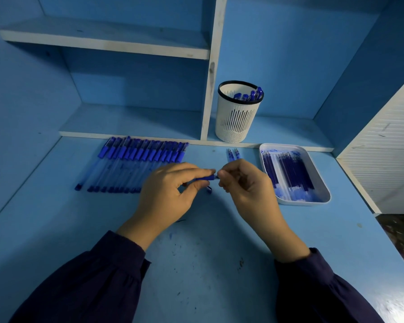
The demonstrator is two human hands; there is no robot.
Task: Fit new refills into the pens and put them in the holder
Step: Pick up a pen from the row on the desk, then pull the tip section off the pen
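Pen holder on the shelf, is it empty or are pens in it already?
Partly filled. The holder stands upright, and a few blue pens poke above its black rim on the right side.

Blue shelved desk [196,241], pen-assembly workstation

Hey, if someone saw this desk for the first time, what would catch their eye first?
Probably the two hands meeting mid-desk: the left hand grips a blue pen while the right hand pinches its right end. Behind them on the left lies a neat row of pens, on the right a white tray of refills, and a white holder with a few pens stands on the low shelf.
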